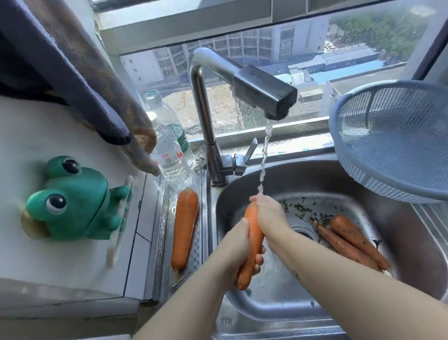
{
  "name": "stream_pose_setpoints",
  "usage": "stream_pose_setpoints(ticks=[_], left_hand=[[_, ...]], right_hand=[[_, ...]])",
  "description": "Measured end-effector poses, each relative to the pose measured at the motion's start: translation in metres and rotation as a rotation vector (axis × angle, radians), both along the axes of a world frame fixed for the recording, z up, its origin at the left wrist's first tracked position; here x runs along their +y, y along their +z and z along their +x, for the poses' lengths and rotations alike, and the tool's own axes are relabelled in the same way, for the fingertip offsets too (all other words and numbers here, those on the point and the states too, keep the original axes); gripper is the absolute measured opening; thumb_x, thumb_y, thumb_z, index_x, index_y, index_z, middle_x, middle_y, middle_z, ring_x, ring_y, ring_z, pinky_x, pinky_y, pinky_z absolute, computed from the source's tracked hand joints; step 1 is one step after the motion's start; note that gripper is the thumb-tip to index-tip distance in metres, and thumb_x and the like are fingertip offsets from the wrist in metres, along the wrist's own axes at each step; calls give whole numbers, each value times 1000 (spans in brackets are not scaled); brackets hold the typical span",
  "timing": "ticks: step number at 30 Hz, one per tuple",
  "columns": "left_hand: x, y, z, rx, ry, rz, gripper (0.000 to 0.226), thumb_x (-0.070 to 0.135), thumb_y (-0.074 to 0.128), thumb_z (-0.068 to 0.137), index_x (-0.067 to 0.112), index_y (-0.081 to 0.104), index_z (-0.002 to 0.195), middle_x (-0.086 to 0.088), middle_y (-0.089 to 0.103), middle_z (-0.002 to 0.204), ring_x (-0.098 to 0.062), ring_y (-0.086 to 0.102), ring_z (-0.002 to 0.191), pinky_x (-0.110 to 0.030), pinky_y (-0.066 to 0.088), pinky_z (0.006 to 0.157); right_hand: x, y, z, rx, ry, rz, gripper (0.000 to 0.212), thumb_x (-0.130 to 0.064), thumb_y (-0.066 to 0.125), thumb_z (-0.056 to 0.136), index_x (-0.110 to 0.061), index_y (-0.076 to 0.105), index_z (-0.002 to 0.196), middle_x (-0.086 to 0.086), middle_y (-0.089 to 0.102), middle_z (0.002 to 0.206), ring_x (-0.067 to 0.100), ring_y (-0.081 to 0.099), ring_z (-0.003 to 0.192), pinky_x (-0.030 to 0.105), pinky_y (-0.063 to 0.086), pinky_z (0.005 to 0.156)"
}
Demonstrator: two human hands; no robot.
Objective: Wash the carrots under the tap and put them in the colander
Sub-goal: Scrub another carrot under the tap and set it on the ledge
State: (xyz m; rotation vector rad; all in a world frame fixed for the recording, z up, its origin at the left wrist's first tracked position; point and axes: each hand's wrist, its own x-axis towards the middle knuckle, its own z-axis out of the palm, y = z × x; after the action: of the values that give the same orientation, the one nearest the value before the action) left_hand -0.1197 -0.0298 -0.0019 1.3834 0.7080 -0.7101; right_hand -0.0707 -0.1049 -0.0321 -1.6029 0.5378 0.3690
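Note:
Over the steel sink (418,270), my left hand (238,252) grips the lower half of an orange carrot (253,237). My right hand (270,214) is wrapped round its upper end, right under the stream of water falling from the tap (265,91). Two dirty carrots (349,240) lie side by side on the sink floor to the right of the drain. A clean-looking carrot (184,229) lies on the ledge left of the sink. The blue mesh colander (402,139) sits tilted at the sink's right rear corner, with nothing visible inside.
Two plastic water bottles (170,150) stand left of the tap's base. A green frog-shaped holder (75,197) sticks to the white wall on the left. A cloth (98,80) hangs above it. Dirt flecks lie on the sink floor near the drain (302,230).

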Motion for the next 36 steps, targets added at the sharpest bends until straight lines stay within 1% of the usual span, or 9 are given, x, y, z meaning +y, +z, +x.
stream_pose_setpoints(ticks=[4, 10, 16, 20, 22, 25, 28, 33, 36], left_hand=[[0, -4, 3, -70, 37, 52, 53, 48, 32, 100, 9, 49, 68, -7, 40, 46, -13, 35, 37, -15, 27, 40], [8, -13, 6, -331, -207, 377, 43, 35, 16, 102, 11, 51, 109, -8, 55, 65, -12, 50, 42, -21, 39, 40], [12, -17, -3, -421, -399, 484, 43, 37, 21, 100, 30, 33, 141, -2, 55, 79, -14, 56, 55, -25, 47, 48], [13, -18, -4, -399, -263, 258, 37, 37, 24, 101, 35, 31, 138, -8, 53, 77, -14, 51, 52, -26, 45, 45], [11, -17, -3, -233, -75, 83, 38, 42, 25, 102, 20, 39, 128, -10, 52, 72, -12, 48, 44, -24, 41, 42], [13, -9, 3, 30, 51, -189, 58, 53, 25, 101, 4, 55, 94, -6, 52, 60, -9, 45, 38, -19, 38, 36], [23, -1, 8, 169, 103, -405, 59, 54, 28, 100, 3, 57, 91, -7, 52, 63, -7, 44, 35, -17, 38, 32], [14, 2, 5, 79, 4, -297, 62, 57, 27, 99, 4, 57, 88, -6, 53, 62, -8, 45, 38, -18, 40, 35], [10, 1, 0, 19, -55, -194, 61, 56, 26, 100, 5, 57, 87, -5, 54, 62, -9, 46, 41, -19, 41, 39]], right_hand=[[16, -5, -11, -90, 183, -159, 53, -17, 45, 98, -13, 28, 148, 12, 36, 146, 25, 37, 132, 25, 28, 102], [16, -3, 6, -1, 15, -105, 27, -25, 46, 97, -5, 58, 112, 7, 59, 104, 23, 54, 97, 33, 44, 90], [7, 0, 10, 283, -145, 121, 35, -28, 41, 98, -5, 64, 85, 17, 66, 102, 33, 62, 92, 46, 51, 93], [0, 4, 10, 288, -196, 391, 41, -28, 37, 102, -4, 64, 82, 16, 63, 83, 26, 59, 73, 42, 53, 80], [2, 5, 7, 228, -229, 507, 41, -34, 37, 103, -4, 64, 96, 15, 65, 86, 25, 62, 75, 39, 54, 75], [2, 2, -4, 121, -139, 405, 33, -39, 45, 99, -15, 57, 119, 12, 65, 94, 22, 60, 61, 32, 54, 54], [-4, -6, -15, 21, 89, 262, 53, -30, 55, 95, -24, 32, 142, 11, 53, 122, 19, 46, 51, 20, 38, 34], [-7, 4, -7, 8, 24, 201, 33, -31, 55, 95, -15, 53, 124, 8, 62, 95, 18, 60, 62, 27, 46, 45], [-6, 4, -1, 87, -122, 221, 36, -40, 48, 97, -9, 64, 108, 13, 67, 95, 27, 66, 83, 40, 58, 77]])
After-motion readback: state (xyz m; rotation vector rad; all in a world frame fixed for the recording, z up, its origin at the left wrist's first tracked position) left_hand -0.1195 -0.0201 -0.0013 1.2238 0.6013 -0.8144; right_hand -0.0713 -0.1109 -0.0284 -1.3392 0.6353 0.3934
